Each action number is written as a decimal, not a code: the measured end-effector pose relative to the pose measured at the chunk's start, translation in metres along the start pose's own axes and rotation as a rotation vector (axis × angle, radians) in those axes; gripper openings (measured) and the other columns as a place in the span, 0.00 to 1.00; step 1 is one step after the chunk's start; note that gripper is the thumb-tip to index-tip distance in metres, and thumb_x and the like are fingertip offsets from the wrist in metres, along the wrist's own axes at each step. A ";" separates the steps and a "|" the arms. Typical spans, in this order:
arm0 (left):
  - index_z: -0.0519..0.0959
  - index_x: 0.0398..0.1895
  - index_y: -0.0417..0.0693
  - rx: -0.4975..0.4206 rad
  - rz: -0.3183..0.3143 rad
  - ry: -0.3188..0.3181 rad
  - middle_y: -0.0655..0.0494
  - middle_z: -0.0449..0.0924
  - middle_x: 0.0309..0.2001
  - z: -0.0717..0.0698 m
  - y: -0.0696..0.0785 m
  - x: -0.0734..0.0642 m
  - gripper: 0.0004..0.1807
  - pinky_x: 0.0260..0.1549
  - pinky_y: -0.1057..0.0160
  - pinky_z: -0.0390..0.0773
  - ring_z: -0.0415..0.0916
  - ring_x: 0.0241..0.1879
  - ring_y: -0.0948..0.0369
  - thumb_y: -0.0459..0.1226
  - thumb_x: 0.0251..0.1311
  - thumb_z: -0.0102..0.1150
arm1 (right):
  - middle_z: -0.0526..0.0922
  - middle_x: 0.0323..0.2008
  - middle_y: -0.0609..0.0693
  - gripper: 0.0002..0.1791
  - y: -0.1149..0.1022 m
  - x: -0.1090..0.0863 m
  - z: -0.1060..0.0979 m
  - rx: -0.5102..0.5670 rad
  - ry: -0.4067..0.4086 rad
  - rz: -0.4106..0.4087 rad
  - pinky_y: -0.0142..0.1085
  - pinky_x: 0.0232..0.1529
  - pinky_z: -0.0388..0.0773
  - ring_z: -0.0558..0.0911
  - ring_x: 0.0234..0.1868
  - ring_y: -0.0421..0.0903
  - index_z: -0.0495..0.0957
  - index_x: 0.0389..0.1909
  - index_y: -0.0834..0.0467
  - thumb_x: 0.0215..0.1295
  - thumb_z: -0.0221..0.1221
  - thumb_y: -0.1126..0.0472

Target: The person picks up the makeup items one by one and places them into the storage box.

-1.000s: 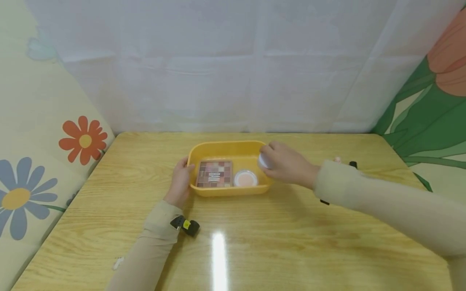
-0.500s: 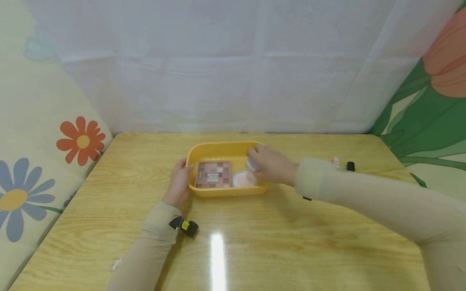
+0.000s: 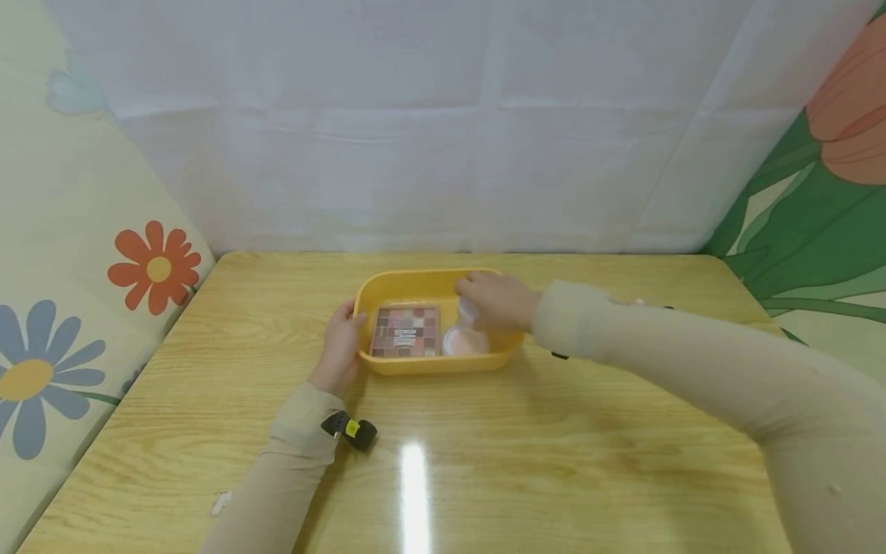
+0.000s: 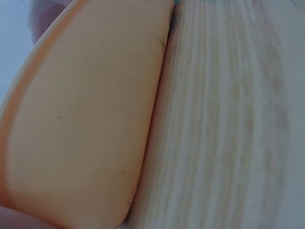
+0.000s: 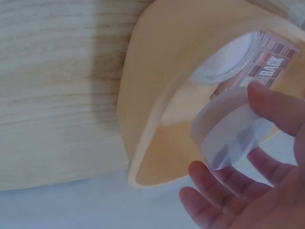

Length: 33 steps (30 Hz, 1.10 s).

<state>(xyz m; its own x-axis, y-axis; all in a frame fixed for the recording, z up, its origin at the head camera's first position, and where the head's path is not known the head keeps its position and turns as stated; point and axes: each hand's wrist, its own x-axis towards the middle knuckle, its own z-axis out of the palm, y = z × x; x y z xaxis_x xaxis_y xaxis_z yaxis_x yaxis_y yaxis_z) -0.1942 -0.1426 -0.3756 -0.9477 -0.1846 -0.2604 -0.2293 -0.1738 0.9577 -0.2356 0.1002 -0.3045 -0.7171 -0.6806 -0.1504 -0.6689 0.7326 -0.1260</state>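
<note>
My left hand (image 3: 339,350) grips the left end of a yellow plastic tray (image 3: 422,368), thumb over its rim. Above the tray's right part, my right hand (image 3: 500,300) pinches a round white container (image 5: 231,126) between thumb and fingers. The right wrist view shows that container tilted, with a translucent side. Inside the tray lie a square eyeshadow palette (image 3: 407,332) with a checkered lid and, beside it, a round pink compact (image 3: 464,341) with a clear rim. In the left wrist view, the tray's outer wall (image 4: 86,119) fills the left side.
The wooden table (image 3: 526,462) carries a small white scrap (image 3: 221,503) near the left sleeve. Behind the right sleeve, a small pinkish item (image 3: 638,302) and a dark one (image 3: 668,308) are mostly hidden. A white cloth (image 3: 443,138) hangs behind the table.
My right hand has moved left over the tray with the white container, closer to the pink compact. The left hand and the tray stay nearly in place.
</note>
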 end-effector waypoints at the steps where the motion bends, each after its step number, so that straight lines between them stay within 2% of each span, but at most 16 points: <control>1: 0.53 0.73 0.36 -0.001 0.001 0.001 0.44 0.50 0.74 0.000 0.000 0.000 0.26 0.72 0.56 0.49 0.46 0.73 0.52 0.31 0.73 0.35 | 0.75 0.51 0.58 0.28 0.000 0.002 -0.001 -0.004 -0.011 -0.001 0.46 0.50 0.77 0.76 0.50 0.54 0.69 0.61 0.63 0.61 0.66 0.62; 7: 0.54 0.73 0.36 -0.006 0.001 0.004 0.44 0.51 0.74 0.000 0.000 0.001 0.26 0.72 0.56 0.50 0.47 0.73 0.52 0.31 0.73 0.35 | 0.77 0.50 0.58 0.26 -0.003 0.013 -0.007 -0.047 -0.059 -0.050 0.46 0.50 0.78 0.77 0.50 0.55 0.72 0.57 0.61 0.58 0.67 0.66; 13: 0.53 0.73 0.36 0.012 0.002 0.005 0.44 0.51 0.74 -0.001 0.000 0.001 0.26 0.71 0.56 0.51 0.47 0.73 0.52 0.31 0.74 0.35 | 0.78 0.48 0.57 0.22 -0.002 0.022 -0.013 -0.143 -0.087 -0.142 0.45 0.49 0.78 0.79 0.47 0.55 0.73 0.52 0.62 0.57 0.66 0.67; 18: 0.53 0.73 0.35 -0.005 0.009 -0.003 0.43 0.51 0.74 -0.001 0.000 0.001 0.26 0.71 0.57 0.51 0.47 0.73 0.52 0.31 0.73 0.35 | 0.79 0.48 0.57 0.22 0.003 0.032 -0.014 -0.219 -0.107 -0.183 0.44 0.49 0.79 0.78 0.47 0.54 0.73 0.53 0.62 0.57 0.65 0.67; 26: 0.53 0.73 0.35 -0.014 0.015 -0.009 0.43 0.51 0.74 -0.001 -0.001 0.001 0.26 0.71 0.57 0.52 0.48 0.73 0.52 0.30 0.73 0.35 | 0.80 0.46 0.55 0.28 0.014 0.051 -0.005 -0.396 -0.082 -0.244 0.44 0.50 0.77 0.77 0.47 0.55 0.74 0.49 0.58 0.45 0.71 0.69; 29: 0.54 0.73 0.35 -0.008 0.016 -0.009 0.43 0.52 0.74 -0.001 -0.001 0.001 0.26 0.71 0.56 0.52 0.48 0.73 0.52 0.30 0.73 0.35 | 0.81 0.46 0.54 0.27 0.015 0.057 -0.001 -0.409 -0.094 -0.241 0.45 0.49 0.78 0.78 0.46 0.54 0.74 0.48 0.57 0.44 0.71 0.69; 33: 0.54 0.73 0.35 -0.009 0.015 -0.002 0.44 0.52 0.74 0.000 -0.001 0.001 0.26 0.71 0.56 0.51 0.48 0.73 0.52 0.30 0.73 0.36 | 0.80 0.48 0.55 0.26 0.009 0.063 0.001 -0.390 -0.158 -0.199 0.45 0.49 0.78 0.78 0.47 0.55 0.74 0.50 0.57 0.47 0.68 0.71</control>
<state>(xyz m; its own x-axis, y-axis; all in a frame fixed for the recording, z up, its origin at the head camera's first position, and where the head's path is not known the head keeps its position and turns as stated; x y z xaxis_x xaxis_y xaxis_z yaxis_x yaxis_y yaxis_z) -0.1951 -0.1428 -0.3774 -0.9514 -0.1852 -0.2461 -0.2135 -0.1796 0.9603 -0.2868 0.0643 -0.3159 -0.5492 -0.7754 -0.3117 -0.8357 0.5091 0.2061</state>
